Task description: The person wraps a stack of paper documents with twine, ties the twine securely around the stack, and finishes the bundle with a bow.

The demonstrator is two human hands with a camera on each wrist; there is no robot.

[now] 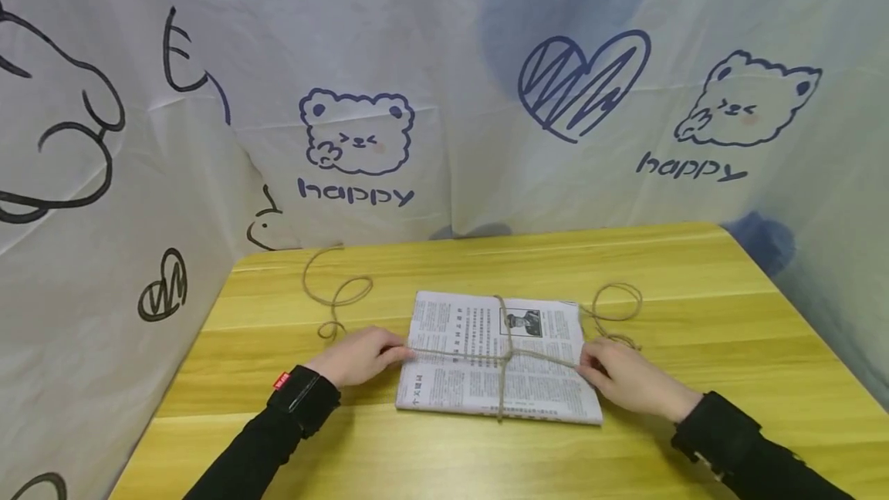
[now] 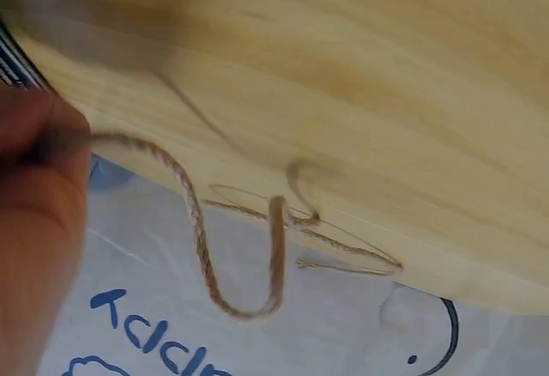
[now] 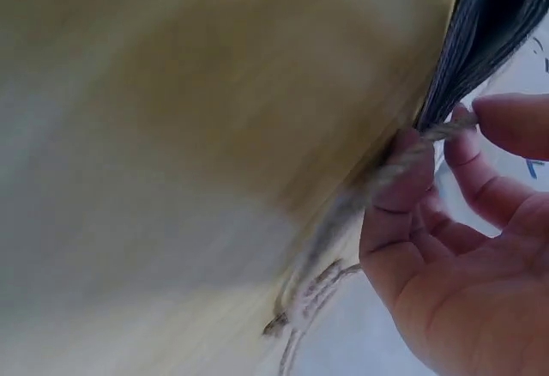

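Note:
A stack of folded newspapers (image 1: 458, 392) lies flat on the table, with twine (image 1: 510, 355) crossed over its top and meeting near the middle. At the left edge of the stack, my left hand (image 1: 364, 357) pinches one length of twine; in the left wrist view the twine (image 2: 199, 247) runs out of that hand in a loop. My right hand (image 1: 628, 376) pinches the other length at the right edge, between thumb and fingertips. The right wrist view shows this twine (image 3: 399, 166) beside the layered newspaper edge (image 3: 467, 50).
Loose twine tails curl on the wooden table (image 1: 444, 461), one tail (image 1: 338, 301) at the back left and another tail (image 1: 618, 317) behind my right hand. A white cloth (image 1: 472, 160) with drawn bears and hearts hangs behind the table and along its sides.

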